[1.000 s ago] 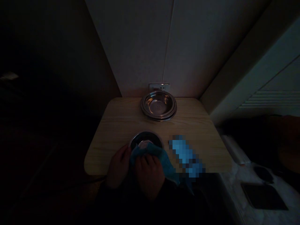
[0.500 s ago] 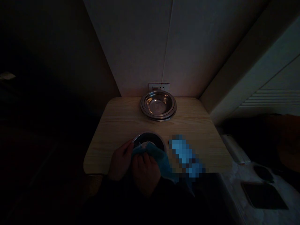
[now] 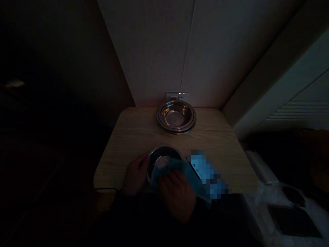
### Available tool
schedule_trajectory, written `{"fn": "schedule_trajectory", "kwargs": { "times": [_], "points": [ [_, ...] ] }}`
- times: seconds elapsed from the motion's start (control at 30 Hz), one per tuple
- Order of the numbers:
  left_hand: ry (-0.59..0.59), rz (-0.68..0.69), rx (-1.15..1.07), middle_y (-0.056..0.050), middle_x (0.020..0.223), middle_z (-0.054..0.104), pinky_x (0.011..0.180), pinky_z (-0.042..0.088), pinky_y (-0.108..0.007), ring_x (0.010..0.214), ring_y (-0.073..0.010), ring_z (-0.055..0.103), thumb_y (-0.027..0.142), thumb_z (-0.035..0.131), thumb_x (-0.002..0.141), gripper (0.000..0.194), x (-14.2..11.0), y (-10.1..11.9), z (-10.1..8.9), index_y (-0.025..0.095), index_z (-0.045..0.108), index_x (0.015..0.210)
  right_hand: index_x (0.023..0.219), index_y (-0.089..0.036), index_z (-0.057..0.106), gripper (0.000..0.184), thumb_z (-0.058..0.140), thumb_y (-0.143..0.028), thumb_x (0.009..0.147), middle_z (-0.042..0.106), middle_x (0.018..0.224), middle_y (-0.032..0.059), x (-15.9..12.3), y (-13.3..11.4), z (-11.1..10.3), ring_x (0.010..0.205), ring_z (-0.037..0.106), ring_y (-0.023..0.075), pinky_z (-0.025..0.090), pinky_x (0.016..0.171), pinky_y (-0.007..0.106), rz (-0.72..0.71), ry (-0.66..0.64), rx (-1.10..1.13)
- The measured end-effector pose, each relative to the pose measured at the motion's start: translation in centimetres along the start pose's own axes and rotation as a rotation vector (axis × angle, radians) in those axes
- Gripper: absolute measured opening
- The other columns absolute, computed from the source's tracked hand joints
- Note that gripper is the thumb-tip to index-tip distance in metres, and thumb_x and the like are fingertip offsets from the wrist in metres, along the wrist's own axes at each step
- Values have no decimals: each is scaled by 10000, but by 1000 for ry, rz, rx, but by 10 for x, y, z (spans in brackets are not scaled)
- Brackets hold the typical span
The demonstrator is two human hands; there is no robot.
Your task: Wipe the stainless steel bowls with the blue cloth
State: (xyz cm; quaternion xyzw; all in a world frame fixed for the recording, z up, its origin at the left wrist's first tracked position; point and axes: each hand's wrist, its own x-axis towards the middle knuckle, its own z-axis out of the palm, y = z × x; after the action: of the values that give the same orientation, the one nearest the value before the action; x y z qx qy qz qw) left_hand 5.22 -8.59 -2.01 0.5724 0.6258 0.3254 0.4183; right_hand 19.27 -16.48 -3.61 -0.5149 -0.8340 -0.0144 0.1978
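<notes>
A round metal bowl (image 3: 164,151) sits near the front of the wooden table, its near part covered by cloth and hand. My left hand (image 3: 135,174) grips the bowl's left rim, with the thumb side at the edge. A blue-green cloth (image 3: 191,173) lies across the bowl's near right side and trails toward the table edge. Fingers curled, my right hand (image 3: 177,192) presses this cloth against the bowl's near inside wall. Dim light hides the fingertips of both hands.
Nested metal bowls (image 3: 176,118) stand at the back of the table (image 3: 118,137), below a wall socket (image 3: 177,95). A lit, pixelated phone (image 3: 203,168) lies right of the cloth. Dark flat objects (image 3: 294,221) rest on a pale surface lower right.
My right hand has slid right along the bowl with the cloth, baring more of the bowl's bottom. The left hand stays at the rim. The view has shifted slightly.
</notes>
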Motion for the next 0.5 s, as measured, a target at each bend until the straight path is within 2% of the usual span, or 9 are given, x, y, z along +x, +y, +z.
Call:
{"fn": "schedule_trajectory", "kwargs": {
  "times": [0.2, 0.37, 0.5],
  "points": [
    [50, -49, -18, -82, 1084, 689, 923, 444, -321, 1002, -212, 622, 427, 470, 800, 418, -5, -4, -1, 140, 664, 1034, 857, -148, 590, 75, 572, -216, 833, 635, 788, 74, 18, -22, 14, 845, 577, 232, 435, 722, 369, 94, 9, -42],
    [67, -140, -43, -96, 1153, 655, 942, 428, -330, 1057, -223, 595, 426, 442, 803, 449, -21, -10, -4, 128, 629, 1083, 836, -154, 593, 92, 589, -245, 826, 636, 792, 72, 25, -23, 16, 841, 576, 241, 440, 718, 375, 119, 20, -31],
    [105, -148, -40, -102, 1174, 642, 955, 412, -319, 1076, -218, 582, 410, 435, 803, 454, -23, -8, -4, 120, 615, 1101, 876, -139, 598, 93, 579, -219, 832, 639, 805, 85, 29, -27, 20, 857, 582, 247, 444, 725, 379, 129, 20, -47]
  ]
}}
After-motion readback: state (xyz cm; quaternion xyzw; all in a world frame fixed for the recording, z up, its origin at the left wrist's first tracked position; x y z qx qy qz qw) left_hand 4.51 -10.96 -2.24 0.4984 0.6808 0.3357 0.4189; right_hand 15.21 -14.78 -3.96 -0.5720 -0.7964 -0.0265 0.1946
